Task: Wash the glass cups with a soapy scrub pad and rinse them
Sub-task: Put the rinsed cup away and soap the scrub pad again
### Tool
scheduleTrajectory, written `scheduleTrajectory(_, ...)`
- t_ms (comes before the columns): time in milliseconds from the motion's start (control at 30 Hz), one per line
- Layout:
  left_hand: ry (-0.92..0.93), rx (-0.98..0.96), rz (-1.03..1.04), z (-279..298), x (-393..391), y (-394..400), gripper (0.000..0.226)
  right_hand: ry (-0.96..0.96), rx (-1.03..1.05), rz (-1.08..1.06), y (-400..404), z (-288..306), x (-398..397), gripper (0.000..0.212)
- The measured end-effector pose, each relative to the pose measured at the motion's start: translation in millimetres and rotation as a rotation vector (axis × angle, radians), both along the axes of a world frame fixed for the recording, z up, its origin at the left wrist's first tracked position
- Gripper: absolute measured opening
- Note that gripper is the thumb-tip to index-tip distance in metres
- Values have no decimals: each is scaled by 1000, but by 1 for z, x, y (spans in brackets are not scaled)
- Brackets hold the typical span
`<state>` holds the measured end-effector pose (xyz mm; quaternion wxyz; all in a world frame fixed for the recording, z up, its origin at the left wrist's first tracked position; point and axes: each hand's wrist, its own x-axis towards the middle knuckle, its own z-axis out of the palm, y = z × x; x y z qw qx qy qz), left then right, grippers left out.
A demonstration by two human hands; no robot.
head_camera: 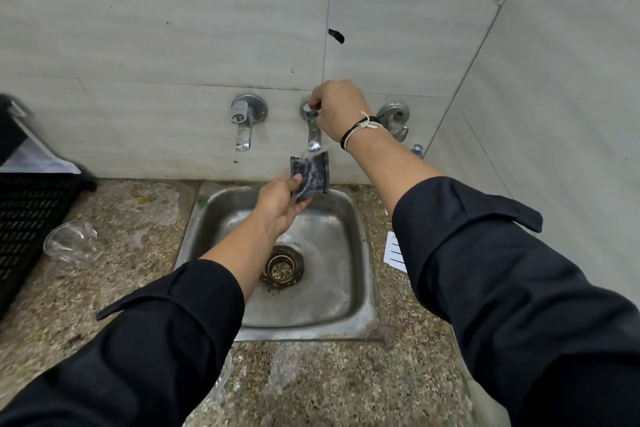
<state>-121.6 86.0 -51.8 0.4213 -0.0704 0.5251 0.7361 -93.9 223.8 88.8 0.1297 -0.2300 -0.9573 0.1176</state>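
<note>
Scrub pad (309, 176), pinched by the left hand (278, 206), hangs under the spout for wetting; right hand (337, 111) grips the tap handle (311, 112).

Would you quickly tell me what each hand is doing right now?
Left hand: holding the scrub pad under the middle tap.
Right hand: fingers curled round the tap handle.
</note>
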Motion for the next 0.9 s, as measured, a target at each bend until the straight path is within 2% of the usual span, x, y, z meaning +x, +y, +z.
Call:
scheduleTrajectory(133,-24,-8,122,-6,-9,-10,26,1,0,-6,-1,1,-1,34)
scheduleTrajectory(233,53,-38,85,-6,-7,-16,27,6,-1,-13,-1,0,-2,34)
scheduleTrajectory(300,110,-55,46,-6,0,-15,19,11,4,-19,-1,0,-2,33)
scheduleTrajectory(433,115,-71,146,-9,1,-15,16,10,-6,-21,-1,-1,-2,34)
scheduleTrajectory(567,140,-63,130,-13,-2,-16,15,8,-9,-20,-1,-1,-2,34)
scheduleTrajectory(700,87,-25,208,-13,-8,-16,23,13,-8,-22,-2,-2,0,37)
scheduleTrajectory(900,3,12,228,-11,-10,-11,16,25,-6,-29,-2,-2,1,38)
